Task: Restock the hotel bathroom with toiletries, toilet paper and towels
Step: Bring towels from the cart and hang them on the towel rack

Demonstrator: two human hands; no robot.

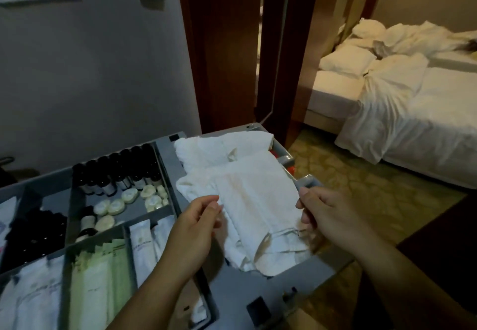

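A folded white towel (pixel 255 200) lies on top of the grey housekeeping cart (pixel 286 291), over another crumpled white towel (pixel 206 154). My left hand (pixel 193 229) pinches the folded towel's left edge with thumb and fingers. My right hand (pixel 325 216) grips its right edge. To the left, the cart's tray holds dark small bottles (pixel 121 172), round wrapped soaps (pixel 129 196), white sachets (pixel 152 239) and green packets (pixel 100 278).
A grey wall (pixel 90 71) rises behind the cart. A dark wooden door frame (pixel 222 45) stands at centre, opening on a room with an unmade white bed (pixel 402 92). Patterned carpet (pixel 361 200) lies to the right of the cart.
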